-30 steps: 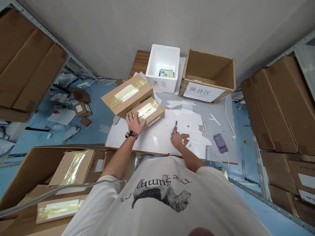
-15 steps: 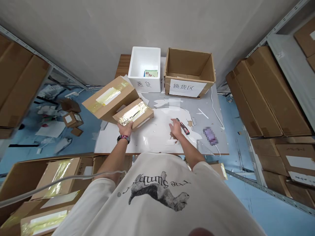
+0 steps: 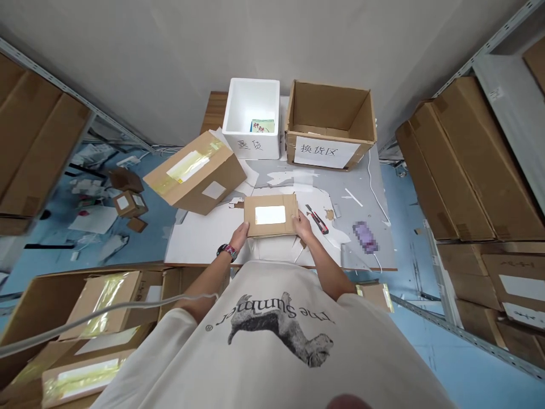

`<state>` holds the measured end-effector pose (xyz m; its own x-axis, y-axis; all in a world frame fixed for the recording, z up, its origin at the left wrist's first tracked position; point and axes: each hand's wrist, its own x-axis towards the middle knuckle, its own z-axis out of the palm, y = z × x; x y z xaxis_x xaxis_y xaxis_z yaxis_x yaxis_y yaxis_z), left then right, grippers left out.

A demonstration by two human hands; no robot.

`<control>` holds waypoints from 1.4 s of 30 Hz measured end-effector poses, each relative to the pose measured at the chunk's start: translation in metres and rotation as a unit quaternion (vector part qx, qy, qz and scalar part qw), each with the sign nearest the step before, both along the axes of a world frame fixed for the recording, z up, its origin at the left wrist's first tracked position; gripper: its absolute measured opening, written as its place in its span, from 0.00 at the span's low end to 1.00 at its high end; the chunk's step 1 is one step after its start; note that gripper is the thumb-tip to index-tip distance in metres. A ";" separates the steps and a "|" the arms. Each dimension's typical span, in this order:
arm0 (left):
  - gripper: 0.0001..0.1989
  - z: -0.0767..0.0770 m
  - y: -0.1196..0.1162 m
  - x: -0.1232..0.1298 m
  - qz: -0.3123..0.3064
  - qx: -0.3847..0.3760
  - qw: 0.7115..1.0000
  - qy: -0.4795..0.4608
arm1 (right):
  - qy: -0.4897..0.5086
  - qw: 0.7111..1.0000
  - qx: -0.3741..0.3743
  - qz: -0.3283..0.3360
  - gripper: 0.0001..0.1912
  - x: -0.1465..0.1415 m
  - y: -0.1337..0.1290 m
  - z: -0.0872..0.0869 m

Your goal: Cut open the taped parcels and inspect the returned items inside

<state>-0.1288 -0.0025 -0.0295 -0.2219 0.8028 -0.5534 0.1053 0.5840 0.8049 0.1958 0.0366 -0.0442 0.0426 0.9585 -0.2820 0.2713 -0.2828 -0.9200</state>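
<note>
A small cardboard box (image 3: 271, 226) with a white label is held over the middle of the table, near its front edge. My left hand (image 3: 240, 235) grips its left side, and my right hand (image 3: 302, 225) grips its right side. Just right of my right hand lies a red and black utility knife (image 3: 317, 219). A larger taped cardboard box (image 3: 193, 173) stands tilted at the table's left edge, its label partly under yellowish tape.
Behind are a white foam box (image 3: 251, 146) with a green packet inside and an open cardboard box (image 3: 330, 154). A blurred purple object (image 3: 365, 237) lies on the right. Parcels fill a large carton (image 3: 25, 301) at lower left; shelves flank the table.
The small box has moved right from beside the larger box and turned, now showing a white label. My right hand has taken hold of its right side.
</note>
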 end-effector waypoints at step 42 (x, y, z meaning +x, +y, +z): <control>0.38 0.067 0.003 0.017 -0.032 0.127 0.991 -0.003 | 0.264 0.948 -0.058 -0.166 0.31 -0.002 -0.073 0.011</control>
